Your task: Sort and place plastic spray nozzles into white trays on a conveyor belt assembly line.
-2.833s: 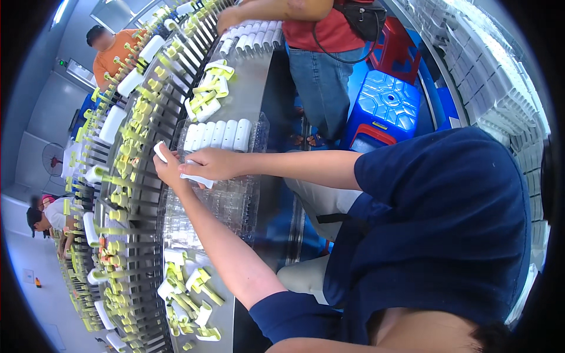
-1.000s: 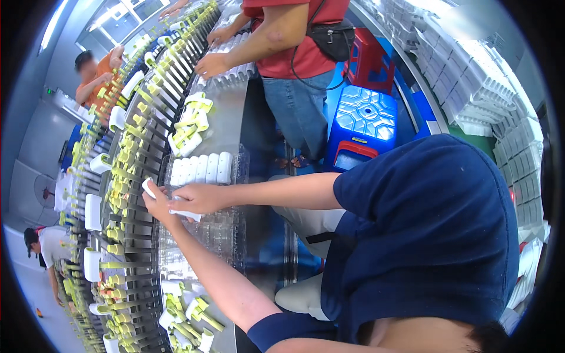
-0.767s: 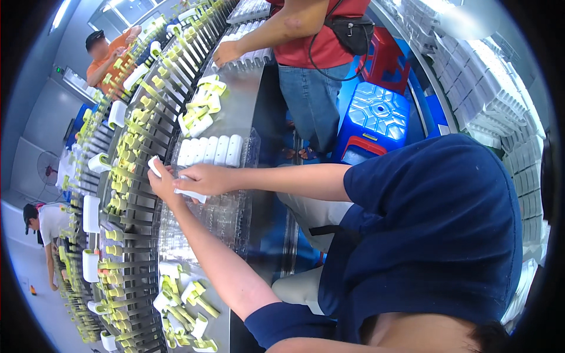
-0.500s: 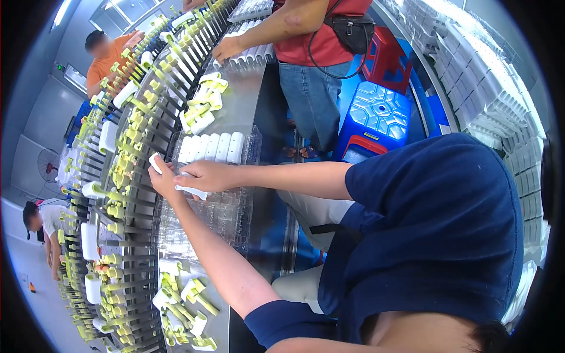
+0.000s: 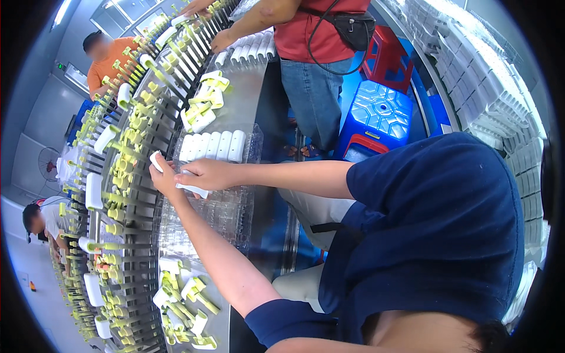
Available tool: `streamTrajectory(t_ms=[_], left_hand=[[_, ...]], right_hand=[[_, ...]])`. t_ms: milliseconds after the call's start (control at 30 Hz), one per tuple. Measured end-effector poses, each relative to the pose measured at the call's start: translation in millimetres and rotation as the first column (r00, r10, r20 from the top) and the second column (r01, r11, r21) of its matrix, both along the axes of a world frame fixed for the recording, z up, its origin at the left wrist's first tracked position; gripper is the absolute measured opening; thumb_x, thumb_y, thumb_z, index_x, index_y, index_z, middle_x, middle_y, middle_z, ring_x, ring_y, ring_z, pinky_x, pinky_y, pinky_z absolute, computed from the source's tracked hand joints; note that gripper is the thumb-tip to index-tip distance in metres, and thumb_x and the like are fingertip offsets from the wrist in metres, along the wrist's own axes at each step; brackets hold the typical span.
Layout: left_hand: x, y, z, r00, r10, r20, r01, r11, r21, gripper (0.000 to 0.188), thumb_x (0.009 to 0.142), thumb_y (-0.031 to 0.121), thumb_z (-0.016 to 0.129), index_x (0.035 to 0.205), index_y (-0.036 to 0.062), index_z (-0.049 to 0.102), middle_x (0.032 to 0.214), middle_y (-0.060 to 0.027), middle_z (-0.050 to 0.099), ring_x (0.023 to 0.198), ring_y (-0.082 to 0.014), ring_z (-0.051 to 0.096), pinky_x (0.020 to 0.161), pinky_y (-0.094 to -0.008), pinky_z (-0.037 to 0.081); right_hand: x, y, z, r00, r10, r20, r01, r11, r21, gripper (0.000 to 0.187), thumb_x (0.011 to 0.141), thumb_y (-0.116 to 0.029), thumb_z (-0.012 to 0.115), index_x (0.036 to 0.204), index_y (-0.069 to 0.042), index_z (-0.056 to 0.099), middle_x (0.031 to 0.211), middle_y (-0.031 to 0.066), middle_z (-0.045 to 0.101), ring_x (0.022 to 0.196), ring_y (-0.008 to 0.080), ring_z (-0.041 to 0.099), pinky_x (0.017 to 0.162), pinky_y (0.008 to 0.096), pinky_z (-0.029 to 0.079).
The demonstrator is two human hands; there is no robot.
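My left hand (image 5: 165, 180) is closed on a white plastic casing (image 5: 155, 161), whose rounded end stands out past the fingers. Touching it from the right, my right hand (image 5: 207, 174) grips a second white casing (image 5: 195, 191), which shows below the fingers. Whether the two casings meet inside the hands is hidden. Both hands are over a clear plastic tray (image 5: 215, 220); a row of several white casings (image 5: 219, 146) lies in its far part.
A moving rack (image 5: 126, 194) of grey rods with yellow-green holders runs along the left. Yellow-green clamps with white parts lie in piles (image 5: 176, 306) (image 5: 205, 106) on the metal bench. A co-worker (image 5: 315, 35) stands ahead, beside a blue stool (image 5: 376, 115). Stacked white trays (image 5: 471, 76) line the right.
White parts on the rack have shifted along it. The co-worker's hand ahead has moved slightly up and left. My hands keep nearly the same place and hold.
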State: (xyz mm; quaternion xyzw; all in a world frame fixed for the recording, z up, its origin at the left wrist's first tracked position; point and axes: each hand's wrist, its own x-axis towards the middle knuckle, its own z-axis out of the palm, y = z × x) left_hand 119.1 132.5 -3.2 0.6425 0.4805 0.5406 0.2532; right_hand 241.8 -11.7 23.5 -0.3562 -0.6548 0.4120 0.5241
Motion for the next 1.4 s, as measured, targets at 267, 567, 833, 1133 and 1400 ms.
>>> streamTrajectory(t_ms=[267, 567, 833, 1133, 1400], left_hand=[[0.7, -2.1, 3.0, 1.0, 0.001, -0.012, -0.001, 1.0, -0.002, 0.047, 0.094, 0.043, 0.055, 0.095, -0.0029, 0.061, 0.072, -0.009, 0.066, 0.063, -0.0169, 0.062, 0.062, -0.0322, 0.05], [1.7, -4.2, 2.0, 1.0, 0.002, -0.02, -0.002, 1.0, -0.007, 0.046, 0.094, 0.043, 0.055, 0.091, -0.0023, 0.06, 0.072, -0.0089, 0.066, 0.063, -0.0166, 0.062, 0.062, -0.0324, 0.05], [-0.3, 2.0, -1.7, 1.0, -0.001, 0.019, 0.001, 1.0, -0.002, 0.047, 0.094, 0.043, 0.055, 0.093, -0.003, 0.061, 0.071, -0.0082, 0.066, 0.062, -0.017, 0.062, 0.061, -0.0322, 0.049], [0.6, 2.5, 0.0, 1.0, -0.016, 0.012, 0.016, 1.0, -0.004, 0.048, 0.094, 0.044, 0.055, 0.095, -0.004, 0.061, 0.072, -0.0092, 0.065, 0.062, -0.0165, 0.06, 0.06, -0.0315, 0.049], [-4.7, -1.1, -2.3, 1.0, 0.012, 0.002, -0.012, 1.0, -0.011, 0.05, 0.093, 0.046, 0.057, 0.09, -0.0035, 0.061, 0.071, -0.0101, 0.066, 0.063, -0.0179, 0.063, 0.06, -0.0333, 0.05]], right_hand=[[-0.6, 4.3, -3.8, 1.0, 0.012, -0.028, -0.013, 1.0, -0.004, 0.049, 0.1, -0.047, 0.042, 0.095, -0.002, 0.059, 0.071, 0.0056, 0.064, 0.063, 0.0132, 0.061, 0.061, 0.0295, 0.048], [0.7, -0.2, -2.7, 1.0, -0.01, -0.006, 0.01, 0.999, -0.036, 0.048, 0.1, -0.047, 0.042, 0.096, -0.002, 0.059, 0.071, 0.0059, 0.065, 0.065, 0.0135, 0.062, 0.061, 0.0301, 0.049], [-1.5, 4.2, -5.0, 1.0, 0.002, -0.022, -0.002, 1.0, -0.012, 0.05, 0.1, -0.048, 0.042, 0.098, -0.001, 0.06, 0.07, 0.006, 0.065, 0.062, 0.0137, 0.063, 0.059, 0.029, 0.05], [-0.3, 3.5, -4.1, 1.0, -0.001, -0.018, 0.001, 0.999, -0.033, 0.051, 0.1, -0.048, 0.042, 0.095, -0.001, 0.06, 0.069, 0.0054, 0.065, 0.061, 0.0137, 0.063, 0.059, 0.0291, 0.05], [-1.0, -2.0, -0.9, 0.999, -0.011, 0.035, 0.013, 0.998, -0.06, 0.05, 0.099, -0.049, 0.042, 0.097, -0.002, 0.06, 0.071, 0.0068, 0.066, 0.066, 0.0141, 0.064, 0.064, 0.0303, 0.05]])
